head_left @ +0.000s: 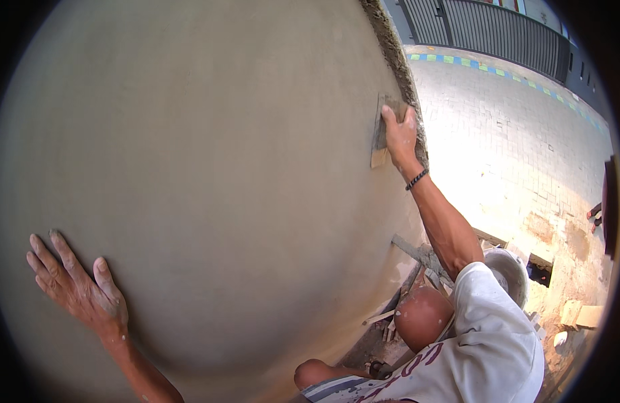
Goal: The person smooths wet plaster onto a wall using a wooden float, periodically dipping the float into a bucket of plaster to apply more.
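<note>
A broad wall of smooth grey-brown wet plaster (216, 154) fills the left and middle of the view. My left hand (81, 285) rests on it at the lower left, palm down with fingers spread, holding nothing. At the wall's rough right edge (392, 50), my right hand (400, 131) grips a flat plastering float (378, 144). The float lies against the plaster, its long side running along that edge. A pale, wood-coloured corner shows at its lower end; its handle is hidden by my hand. Both hands carry spots of plaster.
Beside my right arm stands a round bucket (518, 279), with a plaster-coated strip (410, 248) near the wall. Wood scraps (384, 319) lie below, and blocks (582, 314) at lower right. Paving (484, 127) stretches to a dark slatted gate (498, 33). Part of a person (595, 216) shows at far right.
</note>
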Available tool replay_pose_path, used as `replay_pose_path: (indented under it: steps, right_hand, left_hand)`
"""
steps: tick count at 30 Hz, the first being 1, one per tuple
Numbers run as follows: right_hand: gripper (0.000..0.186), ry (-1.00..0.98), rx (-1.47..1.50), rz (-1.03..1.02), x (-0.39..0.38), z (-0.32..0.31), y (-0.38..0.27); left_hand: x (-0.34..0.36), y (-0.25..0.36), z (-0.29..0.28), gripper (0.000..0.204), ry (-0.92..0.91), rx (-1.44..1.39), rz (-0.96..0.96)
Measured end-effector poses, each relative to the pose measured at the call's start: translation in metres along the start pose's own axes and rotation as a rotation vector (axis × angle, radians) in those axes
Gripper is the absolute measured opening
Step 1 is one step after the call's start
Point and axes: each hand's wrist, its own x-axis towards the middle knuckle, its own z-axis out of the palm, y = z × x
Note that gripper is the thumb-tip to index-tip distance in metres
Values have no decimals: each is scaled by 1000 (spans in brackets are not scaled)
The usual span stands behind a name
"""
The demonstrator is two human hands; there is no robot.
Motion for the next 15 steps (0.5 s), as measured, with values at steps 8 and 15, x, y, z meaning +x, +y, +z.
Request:
replay_pose_path:
  steps: [8,15]
  right_hand:
    - [46,-212,30,-710,-36,41,-143]
    - [43,-29,89,9,-28,-5,-5]
  left_hand:
    - [-7,51,-19,72,-92,-75,133]
    - [25,134,-10,70,-176,-255,278]
